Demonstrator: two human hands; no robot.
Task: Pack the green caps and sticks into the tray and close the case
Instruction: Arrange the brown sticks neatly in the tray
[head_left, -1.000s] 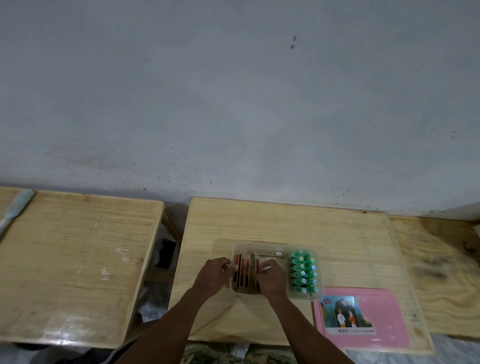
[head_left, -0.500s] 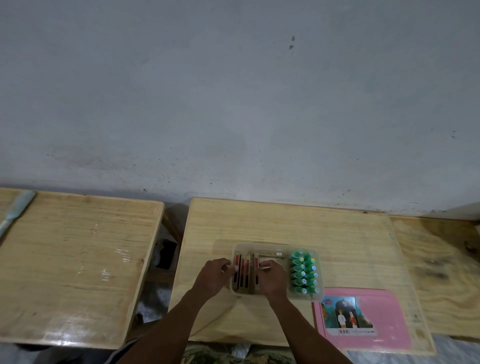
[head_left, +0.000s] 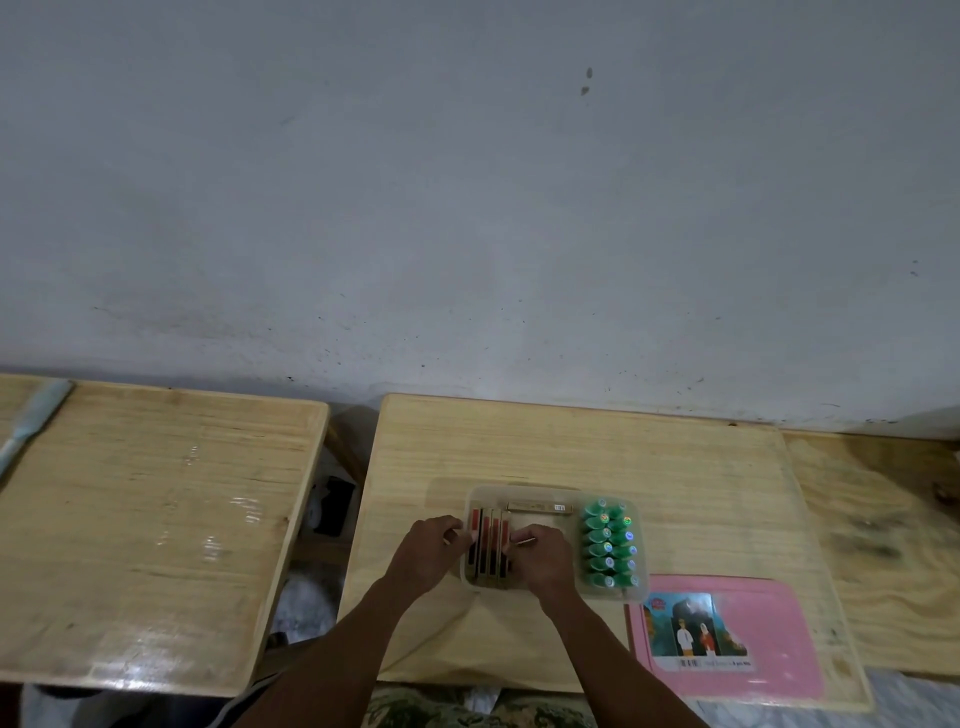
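Hardly anything has been moved: a thin wooden stick (head_left: 523, 542) is pinched by the right hand (head_left: 540, 564) over the clear plastic tray (head_left: 545, 522); the grip of the left hand (head_left: 426, 556) cannot be told. It should be laid parallel to the packed sticks.

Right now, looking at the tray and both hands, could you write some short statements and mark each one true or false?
1. The green caps sit in the right compartment of the tray. True.
2. The pink case covers the tray. False: it lies on the wooden table, by the tray's near right corner.
3. The right hand pinches a thin stick. True.
4. The left hand rests on the pink case. False: it is at the tray's left edge.
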